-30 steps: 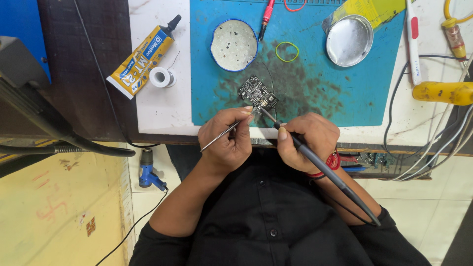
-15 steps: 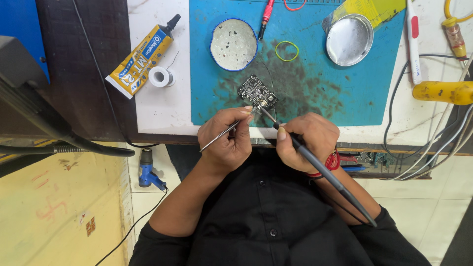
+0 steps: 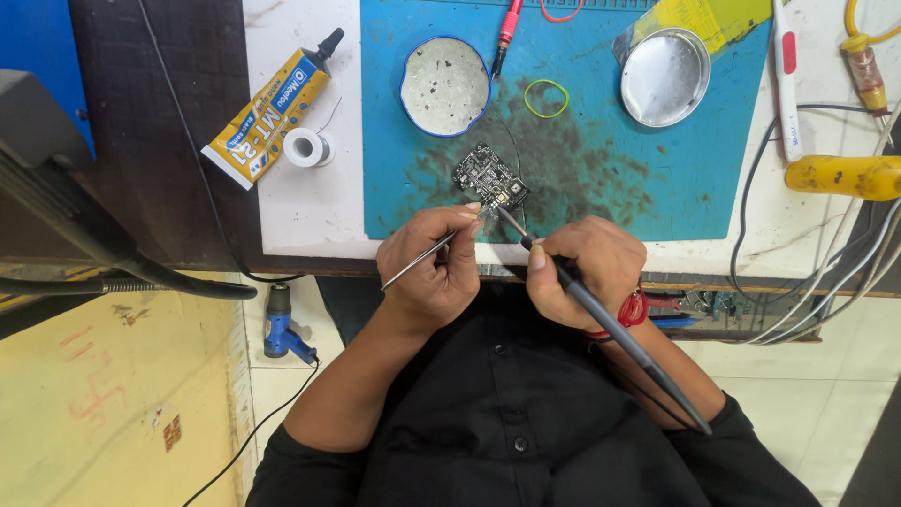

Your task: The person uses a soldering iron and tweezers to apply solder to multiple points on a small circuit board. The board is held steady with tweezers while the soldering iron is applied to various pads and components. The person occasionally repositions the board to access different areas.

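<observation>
Nothing has shifted: my left hand (image 3: 434,268) fingers stay clamped on tweezers (image 3: 427,256), right hand (image 3: 587,268) fingers on the soldering iron (image 3: 610,324), both tips at the circuit board (image 3: 490,176).

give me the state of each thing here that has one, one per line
left hand: shut on tweezers, tips at the board
right hand: shut on soldering iron, tip at the board
circuit board: flat on the blue mat, bare
glue tube: capped, lying flat
round tin: open, speckled inside
metal lid: lying off the tin
solder spool: lying on its side
</observation>
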`<control>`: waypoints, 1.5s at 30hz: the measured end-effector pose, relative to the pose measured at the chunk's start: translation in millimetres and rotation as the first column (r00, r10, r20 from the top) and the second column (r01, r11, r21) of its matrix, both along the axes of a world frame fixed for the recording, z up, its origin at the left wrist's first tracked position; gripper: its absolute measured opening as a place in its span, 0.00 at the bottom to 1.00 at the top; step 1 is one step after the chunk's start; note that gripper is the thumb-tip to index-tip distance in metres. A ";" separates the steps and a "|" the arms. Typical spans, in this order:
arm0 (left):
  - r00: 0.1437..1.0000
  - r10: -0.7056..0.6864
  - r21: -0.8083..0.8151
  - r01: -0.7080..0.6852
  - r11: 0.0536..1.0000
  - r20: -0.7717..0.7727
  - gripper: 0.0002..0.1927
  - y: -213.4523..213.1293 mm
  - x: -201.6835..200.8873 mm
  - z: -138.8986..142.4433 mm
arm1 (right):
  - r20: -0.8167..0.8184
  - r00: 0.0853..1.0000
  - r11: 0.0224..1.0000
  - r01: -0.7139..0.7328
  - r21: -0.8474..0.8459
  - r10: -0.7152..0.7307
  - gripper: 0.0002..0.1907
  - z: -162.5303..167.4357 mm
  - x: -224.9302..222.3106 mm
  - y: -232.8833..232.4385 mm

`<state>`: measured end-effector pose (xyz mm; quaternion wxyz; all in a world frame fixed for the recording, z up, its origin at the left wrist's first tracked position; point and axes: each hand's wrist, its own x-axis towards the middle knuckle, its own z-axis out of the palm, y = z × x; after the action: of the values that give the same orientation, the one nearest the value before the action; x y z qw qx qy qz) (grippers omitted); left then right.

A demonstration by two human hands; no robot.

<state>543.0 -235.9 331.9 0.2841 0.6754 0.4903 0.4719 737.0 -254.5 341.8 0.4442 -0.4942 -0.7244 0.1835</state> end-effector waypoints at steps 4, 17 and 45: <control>1.000 -0.002 -0.019 0.002 1.000 0.011 0.07 -0.7 -0.3 0.2 | 0.004 1.000 1.000 0.023 -0.008 -0.023 0.08 -0.3 -0.9 -0.2; 1.000 -0.006 -0.003 0.006 1.000 0.002 0.07 -0.1 -0.9 1.0 | 0.003 1.000 1.000 0.008 -0.021 -0.008 0.08 1.6 -1.4 1.1; 1.000 -0.003 -0.024 0.004 1.000 0.024 0.06 -0.6 -1.4 0.5 | 0.001 1.000 1.000 0.005 -0.025 -0.005 0.08 1.9 -2.6 1.2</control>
<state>541.6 -236.5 332.3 0.2987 0.6673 0.4913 0.4735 734.4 -253.3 343.7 0.4382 -0.5016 -0.7210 0.1910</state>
